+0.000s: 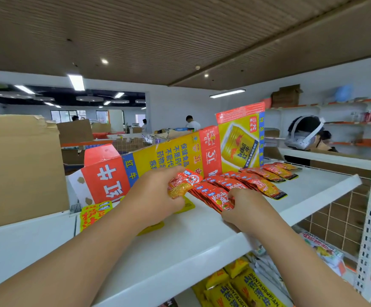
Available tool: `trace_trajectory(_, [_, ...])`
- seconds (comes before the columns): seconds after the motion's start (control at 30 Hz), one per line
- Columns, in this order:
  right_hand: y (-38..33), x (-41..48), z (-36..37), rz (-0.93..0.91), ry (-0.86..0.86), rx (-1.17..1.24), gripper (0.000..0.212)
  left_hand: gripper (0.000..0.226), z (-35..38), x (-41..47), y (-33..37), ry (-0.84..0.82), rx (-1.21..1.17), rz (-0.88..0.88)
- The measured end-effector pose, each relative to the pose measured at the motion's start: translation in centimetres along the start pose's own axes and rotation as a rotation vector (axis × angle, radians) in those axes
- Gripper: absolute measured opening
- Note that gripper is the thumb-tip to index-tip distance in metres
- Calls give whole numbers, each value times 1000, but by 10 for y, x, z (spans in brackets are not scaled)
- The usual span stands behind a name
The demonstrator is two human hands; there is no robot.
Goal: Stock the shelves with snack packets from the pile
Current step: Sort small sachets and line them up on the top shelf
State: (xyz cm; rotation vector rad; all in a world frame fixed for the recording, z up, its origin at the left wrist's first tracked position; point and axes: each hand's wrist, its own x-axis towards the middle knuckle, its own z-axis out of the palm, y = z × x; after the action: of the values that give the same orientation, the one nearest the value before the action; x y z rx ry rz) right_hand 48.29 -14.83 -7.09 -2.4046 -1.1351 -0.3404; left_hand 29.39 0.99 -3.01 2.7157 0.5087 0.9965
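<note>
My left hand point(155, 196) pinches one red-and-orange snack packet point(184, 182) between thumb and curled fingers, holding it just above the near end of the row. My right hand point(248, 209) rests at the front edge of the white shelf point(180, 247), its fingers curled onto the nearest of the red packets point(217, 197); I cannot tell whether it grips them or only steadies them. The row of overlapping packets point(266, 177) runs along the shelf toward the far right.

Close behind the row a flattened red-and-yellow drinks carton point(175, 154) stands on edge, walling off the back of the shelf. A large brown cardboard box point(18, 169) fills the left side. Yellow packets point(92, 214) lie flat under my left wrist. On the shelf below, more yellow packets point(242, 286) stand packed together. A wire mesh panel point(335, 224) backs the lower right bay. Farther right, a person in a white headset point(304, 135) bends over the next unit.
</note>
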Motion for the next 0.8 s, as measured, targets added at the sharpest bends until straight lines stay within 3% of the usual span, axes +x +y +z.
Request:
trace_trajectory(0.1, [1, 0, 0, -11, 13, 7, 20, 70, 1, 0, 1, 11, 5, -4])
trace_trajectory(0.23, [-11, -3, -2, -140, 185, 24, 24, 71, 2, 2, 3, 45, 17, -4])
trace_trajectory(0.43, [-66, -8, -8, -278, 136, 277, 21, 73, 7, 4, 6, 133, 25, 11])
trace_trajectory(0.6, [-83, 1, -7, -207, 81, 421, 12, 75, 4, 4, 2, 188, -71, 35])
trace_trajectory(0.8, [-90, 11, -12, -125, 111, 602, 16, 68, 1, 2, 12, 214, -188, 132])
